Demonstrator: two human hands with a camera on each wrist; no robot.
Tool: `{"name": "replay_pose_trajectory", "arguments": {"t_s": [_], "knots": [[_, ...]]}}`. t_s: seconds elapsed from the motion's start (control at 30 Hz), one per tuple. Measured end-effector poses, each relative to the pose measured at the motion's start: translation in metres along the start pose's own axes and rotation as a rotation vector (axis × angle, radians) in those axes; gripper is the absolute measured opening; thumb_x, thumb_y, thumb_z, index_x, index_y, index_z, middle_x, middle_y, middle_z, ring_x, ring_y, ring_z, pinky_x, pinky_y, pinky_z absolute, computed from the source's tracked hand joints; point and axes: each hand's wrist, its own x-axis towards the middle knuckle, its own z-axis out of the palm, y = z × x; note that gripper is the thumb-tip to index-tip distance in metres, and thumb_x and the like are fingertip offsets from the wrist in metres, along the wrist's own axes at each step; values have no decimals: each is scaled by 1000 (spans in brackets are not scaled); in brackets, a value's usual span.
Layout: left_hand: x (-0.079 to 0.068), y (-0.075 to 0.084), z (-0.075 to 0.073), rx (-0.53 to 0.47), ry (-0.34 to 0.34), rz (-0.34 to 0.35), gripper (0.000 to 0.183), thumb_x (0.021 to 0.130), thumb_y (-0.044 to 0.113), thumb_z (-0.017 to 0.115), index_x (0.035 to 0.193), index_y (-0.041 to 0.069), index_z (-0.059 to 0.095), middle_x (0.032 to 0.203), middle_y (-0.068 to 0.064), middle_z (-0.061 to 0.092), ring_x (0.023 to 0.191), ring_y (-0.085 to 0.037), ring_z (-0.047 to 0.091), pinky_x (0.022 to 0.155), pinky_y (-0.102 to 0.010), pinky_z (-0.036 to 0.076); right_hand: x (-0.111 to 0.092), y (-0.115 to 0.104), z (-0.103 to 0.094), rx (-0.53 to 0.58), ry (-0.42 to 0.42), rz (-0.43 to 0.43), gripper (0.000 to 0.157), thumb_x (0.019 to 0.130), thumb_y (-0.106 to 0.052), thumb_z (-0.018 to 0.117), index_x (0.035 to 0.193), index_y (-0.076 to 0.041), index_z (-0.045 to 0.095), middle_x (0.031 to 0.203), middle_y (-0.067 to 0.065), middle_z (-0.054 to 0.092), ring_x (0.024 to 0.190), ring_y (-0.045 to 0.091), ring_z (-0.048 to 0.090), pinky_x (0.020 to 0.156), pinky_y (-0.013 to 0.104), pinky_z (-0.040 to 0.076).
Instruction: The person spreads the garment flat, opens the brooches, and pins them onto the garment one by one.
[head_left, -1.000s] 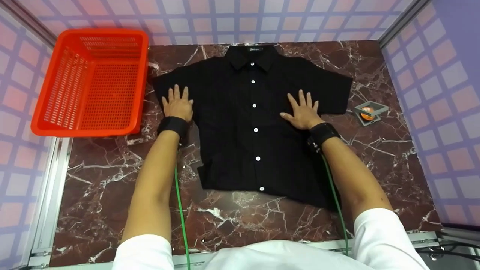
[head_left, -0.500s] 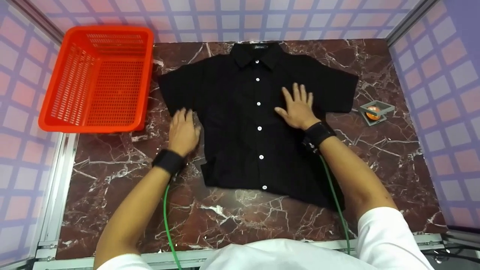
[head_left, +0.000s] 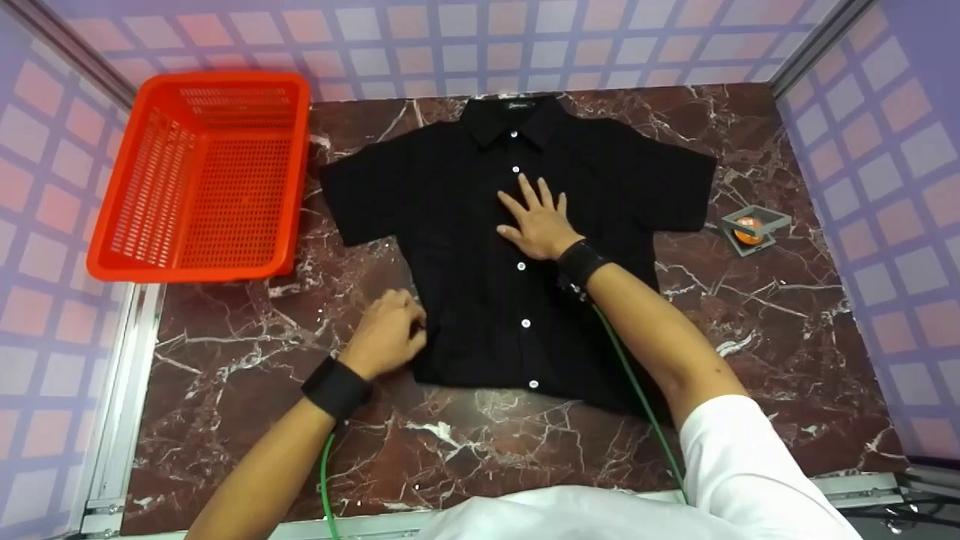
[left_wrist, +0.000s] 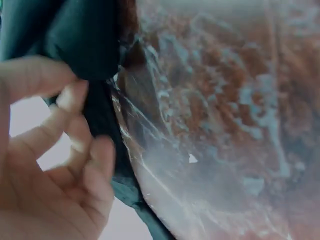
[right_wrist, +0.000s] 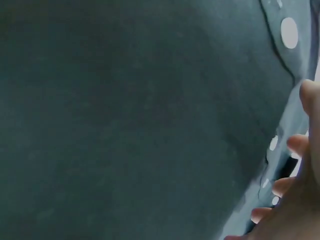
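Observation:
A black short-sleeved button-up shirt lies front up with its collar at the far side. My left hand is at the shirt's lower left side edge. In the left wrist view, the thumb and index finger of the left hand pinch a fold of the black cloth, the other fingers curled. My right hand rests with spread, straight fingers on the chest beside the button line, covering part of it. White buttons and the right hand's fingertips show at the edge of the right wrist view.
An orange-red plastic basket stands at the back left. To the right of the shirt lies a small grey frame-like case with an orange round piece inside. Both sit on a dark red marbled table. Green cables trail from both wrists.
My left hand has come down from the left sleeve to the lower side edge and taken hold of the cloth there. My right hand has slid left toward the buttons.

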Motion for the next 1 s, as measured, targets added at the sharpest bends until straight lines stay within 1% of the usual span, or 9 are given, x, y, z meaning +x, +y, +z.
{"name": "replay_pose_trajectory", "arguments": {"t_s": [0.13,0.23,0.4,0.5,0.6,0.7,0.8,0.93,1.0], "knots": [[-12,3,6,-20,-44,131,12,89,20,72,88,8,75,93,-5,63,94,-27,57,89,-45,46,9,-4,5,-13,-19,60,68,103,-59,37,162,-32,19,168,13,-6,150,47,-8,108,78,3],[-22,1,11,-48,-77,227,20,96,20,63,97,6,78,105,-7,68,108,-27,58,98,-44,43,12,-6,10,-50,-48,99,70,101,-63,34,162,-35,14,168,12,-9,149,47,-12,107,80,1],[-35,-6,14,-44,-154,317,38,86,24,65,112,-2,73,125,-17,66,128,-34,53,113,-47,34,16,-9,14,-99,-71,123,72,100,-68,31,162,-39,7,168,11,-12,149,47,-16,106,80,-2],[-38,-10,15,-8,-171,353,40,80,27,74,109,0,73,125,-17,66,127,-34,55,113,-46,33,17,-9,13,-105,-76,122,72,100,-68,30,162,-39,6,168,11,-12,149,47,-16,106,80,-1],[-38,-12,15,15,-153,380,28,81,25,79,101,5,75,122,-14,68,124,-33,57,110,-45,37,17,-9,10,-106,-85,125,72,100,-68,30,162,-40,5,168,11,-13,149,47,-16,106,80,0],[-38,-11,11,2,-137,382,15,85,18,77,95,7,75,116,-11,70,116,-31,61,104,-45,43,17,-9,8,-104,-86,123,72,100,-67,30,162,-40,6,168,11,-12,149,47,-15,106,80,0],[-41,-7,6,-63,-171,340,6,88,16,72,88,10,71,102,-6,72,100,-25,66,92,-43,50,18,-8,6,-103,-87,119,72,100,-67,31,162,-39,6,168,12,-12,149,48,-14,107,80,2],[-49,-3,1,-207,-292,212,19,93,22,68,77,17,60,78,2,65,72,-15,62,77,-39,51,20,-8,5,-114,-105,124,73,100,-68,30,162,-39,5,168,11,-14,149,48,-14,107,79,2],[-55,-1,0,-338,-386,115,24,96,23,64,74,17,58,72,5,64,66,-12,61,70,-34,51,21,-7,5,-117,-112,126,73,100,-68,30,162,-39,4,168,11,-14,149,47,-15,107,79,2]]}}
